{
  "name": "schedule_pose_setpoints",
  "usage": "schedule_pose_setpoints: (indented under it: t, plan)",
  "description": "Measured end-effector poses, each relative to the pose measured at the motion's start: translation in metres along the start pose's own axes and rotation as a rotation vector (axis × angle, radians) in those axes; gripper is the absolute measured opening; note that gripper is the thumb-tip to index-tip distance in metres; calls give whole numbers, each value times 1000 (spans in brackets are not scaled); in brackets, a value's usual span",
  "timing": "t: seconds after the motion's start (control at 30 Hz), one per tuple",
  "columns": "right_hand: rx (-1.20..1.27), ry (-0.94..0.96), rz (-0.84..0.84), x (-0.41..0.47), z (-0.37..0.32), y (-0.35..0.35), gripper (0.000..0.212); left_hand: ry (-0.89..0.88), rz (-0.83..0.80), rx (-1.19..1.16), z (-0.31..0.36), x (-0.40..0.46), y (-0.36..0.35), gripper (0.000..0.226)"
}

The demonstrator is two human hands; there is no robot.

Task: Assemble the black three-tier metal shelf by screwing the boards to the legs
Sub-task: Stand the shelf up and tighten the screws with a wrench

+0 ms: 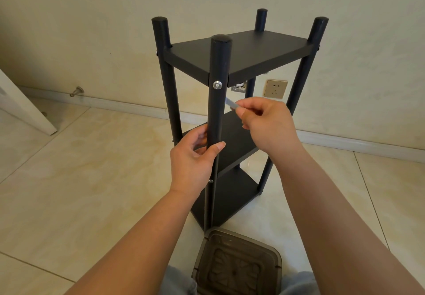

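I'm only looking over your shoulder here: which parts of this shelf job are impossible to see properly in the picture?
All in the head view:
- The tool pinched by the right hand: motion-blurred, its tip hidden behind the near leg.
- The middle board's front joint: covered by the left hand gripping that leg.
- The screw lower on that leg: too small to judge.
- The brown box: cut by the bottom edge.
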State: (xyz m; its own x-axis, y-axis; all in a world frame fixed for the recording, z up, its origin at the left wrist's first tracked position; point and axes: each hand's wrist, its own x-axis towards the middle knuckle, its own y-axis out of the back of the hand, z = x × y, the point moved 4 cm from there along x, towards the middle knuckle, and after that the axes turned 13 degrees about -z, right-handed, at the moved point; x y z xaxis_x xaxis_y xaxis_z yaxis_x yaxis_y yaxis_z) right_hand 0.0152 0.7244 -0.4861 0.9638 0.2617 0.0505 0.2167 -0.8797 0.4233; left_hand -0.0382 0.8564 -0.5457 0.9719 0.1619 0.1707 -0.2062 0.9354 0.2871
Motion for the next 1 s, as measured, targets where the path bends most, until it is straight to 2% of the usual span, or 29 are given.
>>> schedule_pose_setpoints:
  t: [0.4,0.57,0.67,0.77,0.93,1.0]
  plan:
    - [105,52,76,-4,-13,12,23,1,-28,18,3,-2,-2,35]
    - [138,26,-73,-5,-10,6,9,-18,-34,24,4,-3,-4,37]
    - [117,30,-131,-4,-8,3,9,-23,-38,27,5,-3,-5,37]
    - [106,22,-102,-4,-8,4,7,-12,-36,38,4,-2,-5,37]
    - [91,41,48,-4,-10,11,18,-1,-42,44,4,-3,-6,35]
    - [87,47,44,-5,-10,12,17,-2,-40,43,5,-3,-5,35]
